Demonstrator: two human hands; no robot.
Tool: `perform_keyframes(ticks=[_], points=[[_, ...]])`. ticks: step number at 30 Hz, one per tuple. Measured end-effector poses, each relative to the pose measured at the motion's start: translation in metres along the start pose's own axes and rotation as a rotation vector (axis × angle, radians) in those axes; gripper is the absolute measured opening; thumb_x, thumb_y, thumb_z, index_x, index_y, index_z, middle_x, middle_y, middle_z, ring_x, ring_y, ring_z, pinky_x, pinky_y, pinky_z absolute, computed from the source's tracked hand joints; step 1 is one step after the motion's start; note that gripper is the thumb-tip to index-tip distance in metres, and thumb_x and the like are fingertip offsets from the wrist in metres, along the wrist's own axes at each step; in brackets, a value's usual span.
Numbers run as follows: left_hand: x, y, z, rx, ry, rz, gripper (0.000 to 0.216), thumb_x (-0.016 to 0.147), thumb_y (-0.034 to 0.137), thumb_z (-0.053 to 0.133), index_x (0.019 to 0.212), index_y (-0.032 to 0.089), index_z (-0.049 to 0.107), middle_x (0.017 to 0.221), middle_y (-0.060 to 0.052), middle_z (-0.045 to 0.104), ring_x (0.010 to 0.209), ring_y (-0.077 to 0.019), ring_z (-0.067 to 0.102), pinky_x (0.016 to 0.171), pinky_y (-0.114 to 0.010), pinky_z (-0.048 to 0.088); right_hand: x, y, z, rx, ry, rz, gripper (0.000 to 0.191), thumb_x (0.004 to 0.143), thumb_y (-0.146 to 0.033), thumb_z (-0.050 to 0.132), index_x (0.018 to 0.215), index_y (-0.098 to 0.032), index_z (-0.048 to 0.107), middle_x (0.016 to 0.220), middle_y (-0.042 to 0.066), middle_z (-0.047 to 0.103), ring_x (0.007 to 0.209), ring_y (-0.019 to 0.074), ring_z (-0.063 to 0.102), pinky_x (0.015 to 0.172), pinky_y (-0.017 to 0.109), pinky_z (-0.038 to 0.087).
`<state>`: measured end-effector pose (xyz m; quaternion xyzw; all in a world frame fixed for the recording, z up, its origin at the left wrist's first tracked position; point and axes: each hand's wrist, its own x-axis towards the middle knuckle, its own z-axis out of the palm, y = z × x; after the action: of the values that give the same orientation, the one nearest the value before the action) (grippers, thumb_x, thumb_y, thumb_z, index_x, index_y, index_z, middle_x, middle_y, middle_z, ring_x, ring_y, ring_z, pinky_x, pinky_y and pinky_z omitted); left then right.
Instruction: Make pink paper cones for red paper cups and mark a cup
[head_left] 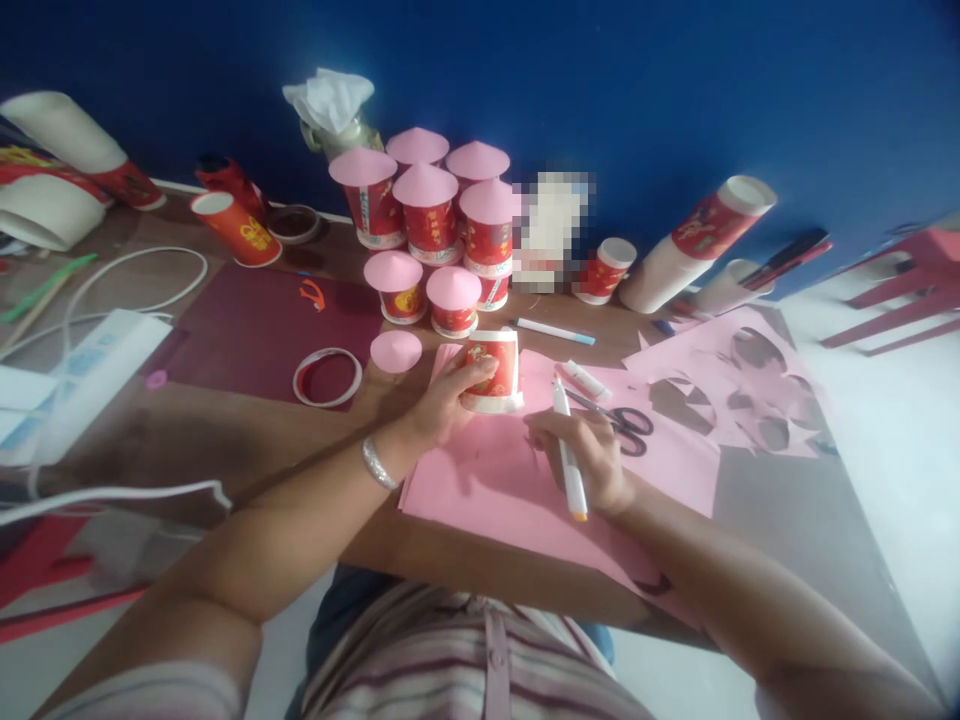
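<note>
My left hand [448,398] is closed around a red paper cup [501,362] that stands upside down, its white rim low over pink paper [495,470]. A white marker [571,478] with an orange end rests in my right hand [589,455], its tip pointing up and away from me. Right beside that hand lie black-handled scissors [634,428] and a white glue stick [586,380]. Just beyond the cup stand several red cups with pink cone tops [426,210]. A loose pink cone [396,351] lies left of my left hand.
Cut pink sheets [739,390] cover the right side. A white-and-blue pen [555,330] lies behind the pink paper. Stacked cups [709,245] lean at the back right. At left are a maroon sheet [262,335], a tape roll [327,377] and a white cable [150,490].
</note>
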<state>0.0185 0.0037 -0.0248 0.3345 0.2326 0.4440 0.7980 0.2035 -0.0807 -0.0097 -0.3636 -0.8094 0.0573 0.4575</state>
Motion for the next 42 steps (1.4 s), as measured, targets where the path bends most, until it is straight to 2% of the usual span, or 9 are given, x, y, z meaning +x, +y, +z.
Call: perform_keyframes(ticks=[7,12,16,20,24,27,32,38,42], points=[[0.000,0.002,-0.003,-0.052,0.050,-0.033,0.023,0.079,0.032,0.085,0.091,0.019,0.071,0.082,0.002,0.072,0.074,-0.0118,0.067,0.076,-0.024,0.055,0.002,0.013,0.007,-0.200,0.049,0.003,0.012,0.097,-0.017,0.067,0.108,-0.022,0.065,0.076,0.001,0.071,0.060,0.0145,0.065,0.057,0.026,0.051],[0.001,0.000,-0.005,0.031,-0.009,-0.031,0.029,0.087,0.037,0.077,0.109,0.020,0.071,0.095,-0.003,0.075,0.087,-0.0173,0.071,0.079,-0.028,0.054,0.005,0.015,0.006,-0.243,0.045,0.005,0.010,0.098,-0.015,0.065,0.106,-0.022,0.066,0.070,-0.003,0.068,0.055,0.0123,0.060,0.056,0.025,0.047],[0.000,-0.002,-0.003,0.099,-0.051,-0.022,0.036,0.086,0.043,0.079,0.110,0.017,0.070,0.099,-0.005,0.075,0.093,-0.0192,0.071,0.084,-0.030,0.054,0.005,0.016,0.006,-0.283,0.038,-0.029,0.006,0.099,-0.017,0.065,0.102,-0.021,0.066,0.065,-0.004,0.064,0.054,0.0113,0.056,0.055,0.025,0.042],[-0.001,0.000,0.003,0.135,-0.028,-0.013,0.037,0.081,0.039,0.085,0.108,0.017,0.070,0.095,-0.004,0.075,0.089,-0.0175,0.071,0.085,-0.029,0.053,0.003,0.017,0.007,-0.303,-0.006,-0.044,0.004,0.100,-0.017,0.065,0.102,-0.021,0.066,0.063,-0.005,0.061,0.053,0.0107,0.053,0.055,0.025,0.039],[-0.001,0.001,0.005,0.136,-0.022,-0.002,0.036,0.083,0.039,0.083,0.110,0.019,0.071,0.100,-0.004,0.076,0.092,-0.0186,0.071,0.086,-0.029,0.053,0.003,0.018,0.008,-0.281,0.013,-0.047,0.004,0.100,-0.017,0.064,0.102,-0.020,0.066,0.064,-0.005,0.061,0.053,0.0110,0.051,0.054,0.025,0.038],[0.000,0.000,0.002,0.131,-0.029,0.018,0.033,0.085,0.037,0.082,0.112,0.020,0.072,0.097,-0.003,0.075,0.087,-0.0165,0.071,0.083,-0.027,0.053,0.003,0.019,0.008,-0.265,0.024,-0.048,0.006,0.099,-0.017,0.067,0.103,-0.020,0.066,0.066,-0.004,0.063,0.054,0.0116,0.054,0.055,0.025,0.039],[0.000,-0.001,-0.001,0.150,-0.025,0.051,0.025,0.087,0.038,0.080,0.103,0.019,0.074,0.089,-0.002,0.073,0.080,-0.0141,0.068,0.079,-0.025,0.052,0.002,0.020,0.008,-0.282,0.027,-0.036,0.009,0.098,-0.016,0.067,0.103,-0.023,0.065,0.067,-0.004,0.066,0.052,0.0104,0.054,0.055,0.026,0.042],[-0.002,-0.004,-0.002,0.166,-0.014,0.072,0.027,0.089,0.036,0.078,0.111,0.021,0.073,0.101,-0.003,0.076,0.092,-0.0170,0.072,0.086,-0.027,0.054,0.001,0.022,0.008,-0.322,0.022,-0.108,0.013,0.097,-0.015,0.068,0.108,-0.023,0.067,0.064,-0.006,0.061,0.053,0.0118,0.055,0.063,0.029,0.049],[-0.001,-0.004,-0.003,0.191,-0.028,0.050,0.033,0.087,0.037,0.080,0.113,0.021,0.069,0.103,-0.004,0.076,0.091,-0.0187,0.073,0.084,-0.030,0.055,0.000,0.022,0.005,-0.310,0.000,-0.133,0.021,0.102,-0.022,0.063,0.122,-0.024,0.067,0.071,-0.003,0.063,0.059,0.0139,0.059,0.070,0.033,0.055]])
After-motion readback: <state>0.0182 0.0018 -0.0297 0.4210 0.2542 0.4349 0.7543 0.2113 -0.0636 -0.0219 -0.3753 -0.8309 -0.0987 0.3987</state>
